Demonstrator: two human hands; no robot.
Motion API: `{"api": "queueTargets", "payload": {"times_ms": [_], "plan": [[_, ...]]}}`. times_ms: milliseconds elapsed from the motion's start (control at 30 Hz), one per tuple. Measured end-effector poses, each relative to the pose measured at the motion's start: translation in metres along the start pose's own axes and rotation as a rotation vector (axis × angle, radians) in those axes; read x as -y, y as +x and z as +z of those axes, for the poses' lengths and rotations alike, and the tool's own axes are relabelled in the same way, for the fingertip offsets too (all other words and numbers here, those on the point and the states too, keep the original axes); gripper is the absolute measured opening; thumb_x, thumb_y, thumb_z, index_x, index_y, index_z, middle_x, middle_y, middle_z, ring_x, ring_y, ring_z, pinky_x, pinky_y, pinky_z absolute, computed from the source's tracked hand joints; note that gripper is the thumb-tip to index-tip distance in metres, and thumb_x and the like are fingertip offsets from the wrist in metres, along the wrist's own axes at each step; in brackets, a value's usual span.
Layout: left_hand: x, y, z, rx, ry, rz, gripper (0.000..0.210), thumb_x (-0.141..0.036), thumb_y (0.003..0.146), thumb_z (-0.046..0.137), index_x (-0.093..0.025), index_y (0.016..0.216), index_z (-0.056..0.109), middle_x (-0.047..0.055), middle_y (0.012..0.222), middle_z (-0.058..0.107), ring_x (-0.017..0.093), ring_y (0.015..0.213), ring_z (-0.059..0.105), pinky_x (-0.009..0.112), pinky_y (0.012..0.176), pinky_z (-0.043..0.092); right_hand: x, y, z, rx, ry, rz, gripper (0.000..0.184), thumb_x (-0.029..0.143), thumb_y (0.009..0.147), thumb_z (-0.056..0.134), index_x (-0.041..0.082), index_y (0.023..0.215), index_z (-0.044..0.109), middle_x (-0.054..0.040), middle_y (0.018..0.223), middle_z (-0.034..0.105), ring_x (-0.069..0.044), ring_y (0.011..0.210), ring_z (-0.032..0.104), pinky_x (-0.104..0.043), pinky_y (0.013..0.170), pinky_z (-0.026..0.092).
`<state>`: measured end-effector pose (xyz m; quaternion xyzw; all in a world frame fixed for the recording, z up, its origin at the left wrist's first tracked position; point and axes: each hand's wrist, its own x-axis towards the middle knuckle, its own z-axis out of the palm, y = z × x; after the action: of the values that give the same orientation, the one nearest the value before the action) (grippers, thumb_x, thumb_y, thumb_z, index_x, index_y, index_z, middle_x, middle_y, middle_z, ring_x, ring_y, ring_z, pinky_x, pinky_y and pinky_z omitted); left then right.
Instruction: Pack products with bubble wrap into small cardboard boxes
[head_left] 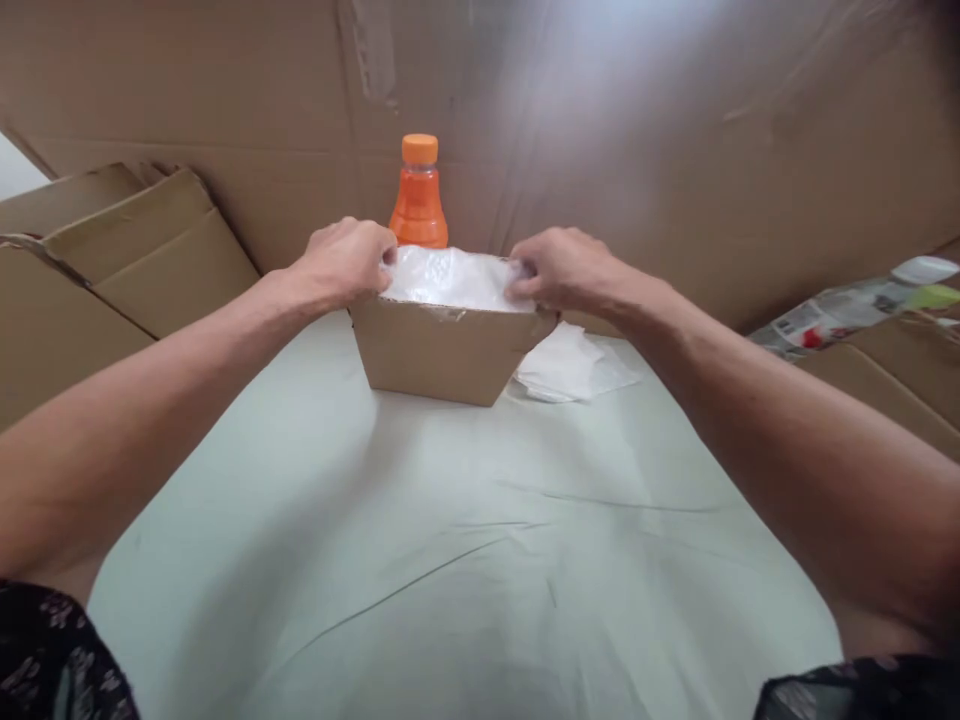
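A small brown cardboard box (439, 350) stands upright on the pale green cloth. Glossy white plastic sheeting (450, 278) shows at its open top, and the box's inside below that is hidden. At the left end of the plastic, my left hand (351, 258) is closed in a pinch on it, right at the box's rim. My right hand (555, 268) likewise grips the plastic's right end, with slightly blurred fingertips. Just behind the box rises an orange bottle (420, 205) with an orange cap, its lower part hidden.
Thin white sheets (566, 365) lie just right of the box. Larger cardboard boxes (154, 250) stand at the left. Clear plastic bottles (840, 310) show in another carton (892, 365) at the right. A tall cardboard panel (247, 90) closes off the back. Wrinkled pale green cloth (450, 560) covers the table.
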<state>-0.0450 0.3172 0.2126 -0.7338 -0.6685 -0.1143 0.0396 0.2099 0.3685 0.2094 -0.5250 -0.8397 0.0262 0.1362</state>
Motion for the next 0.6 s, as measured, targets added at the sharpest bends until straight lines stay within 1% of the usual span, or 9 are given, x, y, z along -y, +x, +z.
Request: {"api": "queueTargets", "payload": {"times_ms": [67,167,233,300,400,467,533,567,600], "plan": [[-0.002,0.011,0.004,0.138,0.095,0.009,0.023,-0.009,0.08,0.068,-0.014,0.102,0.074,0.004,0.096,0.071,0.029,0.107,0.069,0.05,0.097,0.054,-0.011,0.016,0.021,0.116,-0.003,-0.091,0.027,0.023,0.073,0.083,0.014,0.058,0.062,0.0011,0.056,0.057,-0.015,0.067,0.064,-0.032,0.068,0.049],[-0.005,0.023,0.004,0.299,0.17,0.002,0.017,-0.016,0.084,0.067,-0.01,0.099,0.074,0.001,0.093,0.067,0.026,0.107,0.07,0.049,0.098,0.054,-0.027,0.036,0.045,0.117,0.038,-0.239,0.043,0.038,0.081,0.08,0.016,0.051,0.057,-0.0016,0.056,0.057,-0.017,0.066,0.065,-0.033,0.062,0.049],[-0.004,0.027,0.002,0.336,0.178,0.02,0.021,-0.024,0.089,0.063,-0.006,0.095,0.072,0.0,0.092,0.066,0.024,0.109,0.069,0.048,0.099,0.053,-0.032,0.042,0.048,0.126,0.0,-0.256,0.048,0.045,0.086,0.076,0.016,0.053,0.057,-0.0041,0.063,0.061,-0.02,0.073,0.069,-0.034,0.063,0.051],[-0.001,0.024,-0.003,0.254,0.167,0.047,0.023,-0.029,0.088,0.066,-0.007,0.09,0.071,0.001,0.092,0.067,0.024,0.11,0.069,0.049,0.101,0.052,-0.03,0.037,0.035,0.105,-0.036,-0.223,0.048,0.047,0.087,0.076,0.015,0.055,0.059,-0.0055,0.07,0.064,-0.023,0.085,0.071,-0.035,0.07,0.053],[0.002,0.011,-0.012,0.01,0.087,0.084,0.021,-0.027,0.088,0.064,-0.008,0.093,0.071,0.001,0.088,0.068,0.024,0.105,0.068,0.051,0.102,0.051,-0.018,0.014,0.002,-0.004,-0.025,-0.149,0.037,0.047,0.083,0.081,0.014,0.069,0.068,-0.0044,0.081,0.068,-0.027,0.102,0.07,-0.037,0.08,0.054],[0.0,0.004,-0.015,-0.046,-0.033,0.115,0.024,-0.026,0.092,0.056,-0.008,0.097,0.071,-0.002,0.082,0.065,0.018,0.093,0.066,0.047,0.099,0.051,-0.006,-0.001,-0.015,-0.031,0.028,-0.124,0.042,0.051,0.092,0.067,0.01,0.082,0.072,-0.0028,0.092,0.07,-0.023,0.107,0.069,-0.032,0.083,0.052],[-0.005,0.004,-0.014,0.098,-0.148,0.137,0.028,-0.031,0.094,0.053,-0.01,0.094,0.072,-0.003,0.074,0.061,0.013,0.078,0.063,0.04,0.091,0.052,0.005,-0.008,-0.02,0.079,0.105,-0.119,0.057,0.051,0.102,0.044,0.004,0.087,0.072,-0.0017,0.097,0.069,-0.017,0.104,0.069,-0.026,0.081,0.048],[-0.007,0.008,-0.011,0.214,-0.189,0.142,0.029,-0.034,0.095,0.054,-0.012,0.088,0.072,-0.003,0.071,0.059,0.013,0.072,0.06,0.037,0.086,0.052,0.01,-0.007,-0.018,0.16,0.158,-0.124,0.06,0.051,0.103,0.04,0.003,0.087,0.072,-0.0013,0.096,0.069,-0.014,0.1,0.07,-0.024,0.079,0.047],[-0.01,0.013,-0.007,0.324,-0.218,0.14,0.031,-0.037,0.095,0.055,-0.014,0.081,0.07,-0.002,0.068,0.057,0.013,0.068,0.059,0.034,0.081,0.051,0.013,-0.005,-0.014,0.236,0.216,-0.13,0.058,0.052,0.103,0.044,0.004,0.085,0.072,-0.001,0.092,0.069,-0.013,0.095,0.071,-0.022,0.078,0.048]]}}
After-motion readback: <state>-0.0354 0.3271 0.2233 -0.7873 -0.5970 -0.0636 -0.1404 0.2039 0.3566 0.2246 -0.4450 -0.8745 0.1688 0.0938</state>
